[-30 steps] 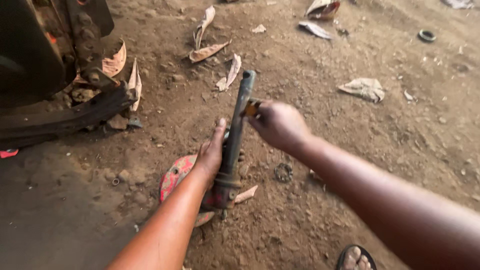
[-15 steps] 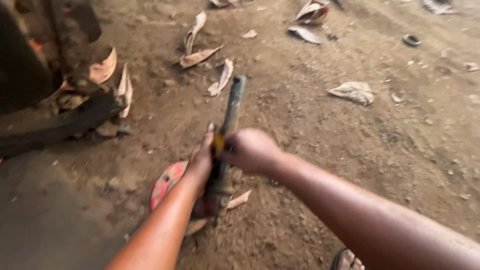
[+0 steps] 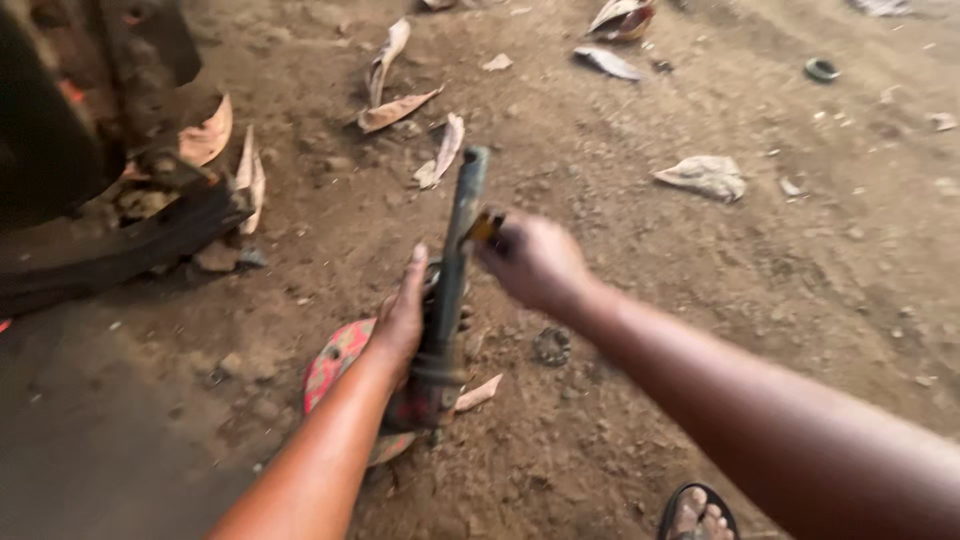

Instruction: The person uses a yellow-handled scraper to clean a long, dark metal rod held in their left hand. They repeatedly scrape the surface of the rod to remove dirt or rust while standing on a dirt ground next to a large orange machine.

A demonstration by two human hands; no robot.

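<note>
There, the left hand (image 3: 402,318) grips the upright metal shaft (image 3: 448,285); the right hand (image 3: 535,262), beside the shaft's upper part, clenches a small yellowish piece (image 3: 486,226).

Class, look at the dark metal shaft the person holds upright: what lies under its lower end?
A red, patterned flat object lies on the dirt ground under the shaft. The left hand and shaft cover part of it, so the contact point is hidden.

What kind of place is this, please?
Probably an outdoor repair yard: bare dirt ground with scattered dry leaves, dark heavy machinery at the edge, and a greasy metal shaft being worked on.
</note>
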